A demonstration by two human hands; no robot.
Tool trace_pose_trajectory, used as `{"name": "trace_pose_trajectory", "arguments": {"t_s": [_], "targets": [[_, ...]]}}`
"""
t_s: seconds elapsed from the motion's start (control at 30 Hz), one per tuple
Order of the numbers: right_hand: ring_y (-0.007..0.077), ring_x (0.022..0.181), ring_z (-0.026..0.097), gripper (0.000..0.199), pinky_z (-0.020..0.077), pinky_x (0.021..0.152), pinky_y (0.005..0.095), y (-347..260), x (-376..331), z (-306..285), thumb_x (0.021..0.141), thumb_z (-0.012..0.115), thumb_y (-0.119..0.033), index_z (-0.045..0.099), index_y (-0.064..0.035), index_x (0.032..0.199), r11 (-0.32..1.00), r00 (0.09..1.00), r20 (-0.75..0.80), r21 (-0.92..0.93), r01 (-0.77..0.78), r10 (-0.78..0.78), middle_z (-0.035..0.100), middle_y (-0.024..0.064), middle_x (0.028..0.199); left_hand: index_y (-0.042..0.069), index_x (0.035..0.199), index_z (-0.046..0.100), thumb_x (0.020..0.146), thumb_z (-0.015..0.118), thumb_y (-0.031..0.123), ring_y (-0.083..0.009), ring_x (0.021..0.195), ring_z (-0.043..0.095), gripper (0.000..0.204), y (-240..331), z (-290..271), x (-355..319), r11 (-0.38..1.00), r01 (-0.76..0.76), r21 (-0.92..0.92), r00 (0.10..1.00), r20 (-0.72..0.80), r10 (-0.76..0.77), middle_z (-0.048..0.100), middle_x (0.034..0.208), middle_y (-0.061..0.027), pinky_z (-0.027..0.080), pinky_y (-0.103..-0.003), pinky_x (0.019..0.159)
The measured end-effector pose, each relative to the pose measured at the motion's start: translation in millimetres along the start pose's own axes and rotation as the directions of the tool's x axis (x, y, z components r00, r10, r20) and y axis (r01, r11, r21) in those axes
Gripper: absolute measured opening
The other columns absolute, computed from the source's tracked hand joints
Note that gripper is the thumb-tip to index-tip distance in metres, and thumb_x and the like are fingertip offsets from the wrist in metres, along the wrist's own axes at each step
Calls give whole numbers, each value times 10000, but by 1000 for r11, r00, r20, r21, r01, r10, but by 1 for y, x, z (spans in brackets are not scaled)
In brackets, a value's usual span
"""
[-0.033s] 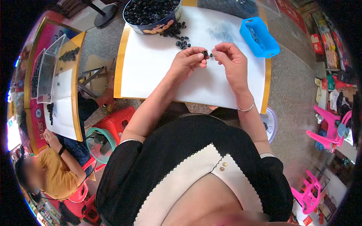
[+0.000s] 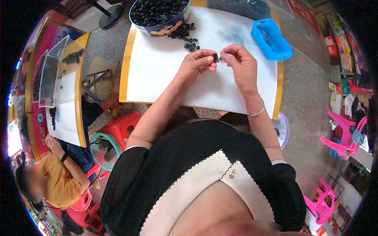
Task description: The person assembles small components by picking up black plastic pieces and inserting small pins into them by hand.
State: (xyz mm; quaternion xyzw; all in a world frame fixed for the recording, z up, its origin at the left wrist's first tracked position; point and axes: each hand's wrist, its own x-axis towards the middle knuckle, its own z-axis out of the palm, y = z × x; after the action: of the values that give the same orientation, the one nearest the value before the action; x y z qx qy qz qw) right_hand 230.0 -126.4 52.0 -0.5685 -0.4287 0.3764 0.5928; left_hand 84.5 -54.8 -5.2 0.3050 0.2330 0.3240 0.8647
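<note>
Over the white tabletop, my left hand (image 2: 198, 66) pinches a small round black plastic part (image 2: 215, 57) between thumb and fingertips. My right hand (image 2: 242, 66) is closed in a pinch just to the right of it, a tiny dark piece (image 2: 221, 59) showing at its fingertips. The exact shape of that piece is too small to make out. Both hands are close together, raised over the middle of the table. Several loose black parts (image 2: 191, 47) lie beyond my left hand, beside a round tub (image 2: 157, 30) heaped with similar parts.
A blue plastic basket (image 2: 277, 49) with small pieces in it sits at the table's right. To the left, a co-worker in a mustard top (image 2: 63, 181) sits at another table with a clear bin (image 2: 49, 90). Red stools (image 2: 124, 125) and a green basket (image 2: 104, 162) stand between us.
My right fingertips have shifted very slightly left, narrowing the gap to the black part in my left hand. Otherwise the scene is the same.
</note>
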Motion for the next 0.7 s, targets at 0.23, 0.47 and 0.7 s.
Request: {"name": "trace_pose_trajectory", "arguments": {"t_s": [0.23, 0.47, 0.7], "targets": [[145, 731, 580, 76, 461, 675, 247, 9, -4, 9, 790, 625, -29, 637, -25, 865, 921, 966, 32, -294, 256, -258, 613, 68, 829, -36, 1040, 570, 846, 598, 39, -157, 707, 628, 211, -1, 0, -1, 1000, 1, 11, 1000, 17, -2, 632, 879, -107, 540, -242, 656], [161, 800, 595, 153, 477, 706, 276, 19, -15, 5, 824, 584, -20, 634, -42, 967, 737, 874, 130, -489, 467, -468, 621, 71, 896, -33, 1018, 577, 848, 595, 39, -146, 699, 627, 186, 1, 1, -1, 1000, 15, 9, 1000, -8, -15, 635, 853, -105, 542, -241, 648], [150, 809, 608, 215, 485, 718, 274, 31, -5, -22, 854, 562, -76, 612, -33, 1058, 990, 980, -177, -121, 73, -94, 637, 80, 902, -36, 1031, 559, 841, 586, 31, -143, 708, 618, 203, 4, 3, -1, 998, 5, -61, 1000, -27, -7, 626, 885, -124, 540, -233, 646]]}}
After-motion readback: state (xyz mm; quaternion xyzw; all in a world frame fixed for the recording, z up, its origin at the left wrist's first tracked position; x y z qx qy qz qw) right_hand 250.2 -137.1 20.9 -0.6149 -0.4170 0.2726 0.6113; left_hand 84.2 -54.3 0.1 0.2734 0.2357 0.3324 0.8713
